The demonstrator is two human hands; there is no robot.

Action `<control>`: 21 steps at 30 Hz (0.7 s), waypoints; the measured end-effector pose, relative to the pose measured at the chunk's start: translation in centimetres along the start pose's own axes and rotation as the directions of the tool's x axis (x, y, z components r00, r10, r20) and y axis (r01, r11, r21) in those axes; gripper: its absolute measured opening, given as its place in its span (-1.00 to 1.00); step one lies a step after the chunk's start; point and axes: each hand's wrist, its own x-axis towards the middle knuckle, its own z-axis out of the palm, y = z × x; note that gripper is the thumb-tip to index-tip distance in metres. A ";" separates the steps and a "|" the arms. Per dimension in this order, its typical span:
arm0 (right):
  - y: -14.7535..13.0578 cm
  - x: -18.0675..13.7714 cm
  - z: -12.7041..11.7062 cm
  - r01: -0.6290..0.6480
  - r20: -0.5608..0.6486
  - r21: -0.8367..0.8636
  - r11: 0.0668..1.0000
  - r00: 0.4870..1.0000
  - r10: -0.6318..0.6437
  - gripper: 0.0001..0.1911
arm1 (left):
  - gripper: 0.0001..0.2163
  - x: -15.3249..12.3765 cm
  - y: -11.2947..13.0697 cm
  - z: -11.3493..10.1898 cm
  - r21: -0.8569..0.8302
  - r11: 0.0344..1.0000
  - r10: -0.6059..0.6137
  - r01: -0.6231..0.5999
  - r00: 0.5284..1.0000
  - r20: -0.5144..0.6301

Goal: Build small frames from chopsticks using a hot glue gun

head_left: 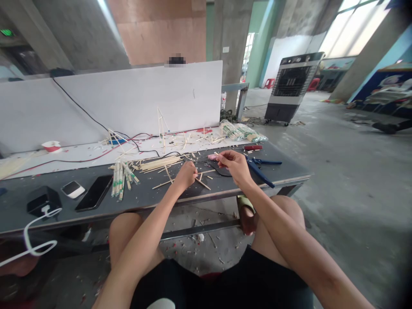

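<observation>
Over the dark bench, my left hand [186, 176] is closed on a small frame of thin wooden sticks [203, 184]; its fingers hide the joint they grip. Some sticks of the frame rest on the bench top to either side of this hand. To the right, my right hand [234, 165] pinches a short light piece of stick [216, 153], its tip showing past the fingers. Right beside those fingertips lies a pink lump [212, 157], whose kind I cannot make out. Loose bamboo sticks [161, 164] lie in a pile behind my left hand.
Blue-handled pliers or cutters [262, 171] and a red-handled tool [252, 147] lie at right. Left are wrapped stick bundles [119, 180], a phone [95, 193] and a black charger [44, 201]. Stick models [161, 128] stand before the white panel [144, 101]. Cables cross the bench.
</observation>
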 end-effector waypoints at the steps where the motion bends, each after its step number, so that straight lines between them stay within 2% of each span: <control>1: -0.2 -0.1 0.0 0.002 -0.004 -0.013 1.000 1.000 -0.002 -0.65 | -0.87 -0.1 -0.1 -0.2 -0.018 1.000 -0.013 0.013 1.000 -0.008; 4: -0.6 -0.2 -0.2 0.040 -0.013 -0.043 0.998 0.999 -0.040 -0.67 | -0.90 -0.8 -0.2 -1.2 -0.076 0.996 -0.050 0.047 0.998 -0.033; 6: -0.7 -0.3 -0.2 0.086 -0.010 -0.053 0.995 0.996 -0.087 -0.69 | -0.87 -1.6 0.1 -2.1 -0.223 0.972 -0.087 0.072 0.995 -0.058; 9: -0.5 -0.4 -0.1 0.126 0.057 -0.057 0.990 0.991 -0.123 -0.73 | -0.83 -2.8 1.0 -3.5 -0.560 0.821 -0.201 0.110 0.974 -0.104; 11: -0.4 -0.4 0.1 0.133 0.111 -0.060 0.989 0.986 -0.125 -0.74 | -0.79 -3.5 1.8 -4.3 -0.659 0.744 -0.258 0.106 0.956 -0.137; 16: -0.4 -0.9 0.9 0.188 0.169 -0.160 0.969 0.973 -0.161 -0.79 | -0.73 -4.3 3.7 -5.5 -0.655 0.755 -0.231 0.032 0.948 -0.220; 21: -0.7 -1.1 1.6 0.265 0.203 -0.240 0.934 0.954 -0.219 -0.84 | -0.72 -4.7 4.3 -5.8 -0.618 0.786 -0.205 0.011 0.948 -0.244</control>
